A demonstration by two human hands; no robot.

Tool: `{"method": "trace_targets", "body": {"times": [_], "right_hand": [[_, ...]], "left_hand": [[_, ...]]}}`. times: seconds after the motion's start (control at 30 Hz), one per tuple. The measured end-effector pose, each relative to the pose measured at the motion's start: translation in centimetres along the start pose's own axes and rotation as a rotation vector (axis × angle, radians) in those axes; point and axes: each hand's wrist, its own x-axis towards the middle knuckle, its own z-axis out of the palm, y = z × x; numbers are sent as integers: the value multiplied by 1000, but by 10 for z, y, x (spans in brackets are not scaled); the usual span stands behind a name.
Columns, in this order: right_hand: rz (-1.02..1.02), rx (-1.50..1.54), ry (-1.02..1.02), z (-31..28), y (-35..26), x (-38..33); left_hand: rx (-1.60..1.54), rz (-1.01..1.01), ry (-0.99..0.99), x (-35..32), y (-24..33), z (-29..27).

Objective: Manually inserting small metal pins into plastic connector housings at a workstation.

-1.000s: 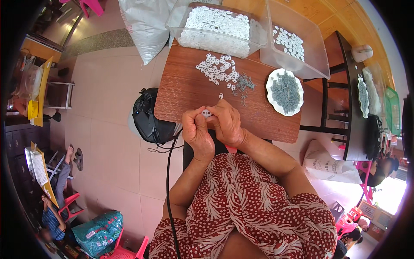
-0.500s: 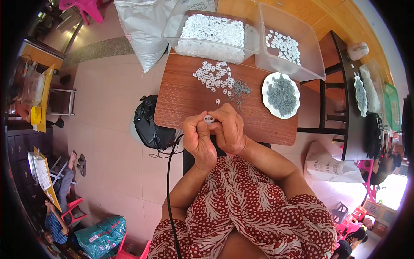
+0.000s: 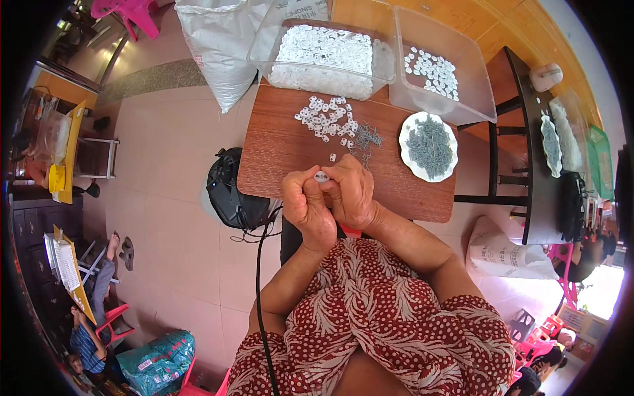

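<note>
My left hand (image 3: pixel 308 206) and my right hand (image 3: pixel 354 193) meet over the table's near edge. Thumbs and fingertips of both pinch one small white oval plastic piece (image 3: pixel 321 176) with two dark spots on its face. Fingers cover its sides. Just beyond my fingertips a single white two-holed piece (image 3: pixel 332 158) lies by itself. Farther back is a loose pile of similar white pieces (image 3: pixel 325 119), and beside it a scatter of small grey screw-like pins (image 3: pixel 368 136). More grey pins (image 3: pixel 429 148) fill a scalloped white plate (image 3: pixel 409 127) on the right.
Two clear plastic bins stand at the back, the left bin (image 3: pixel 257 61) heaped with white pieces, the right bin (image 3: pixel 479 86) holding fewer. A black bag (image 3: pixel 232 188) sits left of the brown table (image 3: pixel 271 162). A black cable (image 3: pixel 259 297) runs past my left forearm.
The white piece has tipped between my fingertips, so its face looks narrower. Both hands stay almost in place, still pinching it.
</note>
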Motion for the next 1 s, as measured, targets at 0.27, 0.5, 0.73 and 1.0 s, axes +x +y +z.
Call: {"method": "trace_targets", "body": {"times": [0.27, 0.5, 0.73, 1.0], "right_hand": [[64, 112, 6, -5, -6, 12], [181, 219, -25, -19, -12, 17], [185, 238, -36, -32, -22, 24], [29, 243, -28, -35, -19, 33]], "left_hand": [[-210, -188, 14, 8, 13, -1], [-249, -163, -154, 16, 24, -13], [-398, -213, -247, 21, 38, -17], [-400, -175, -233, 20, 51, -20]]}}
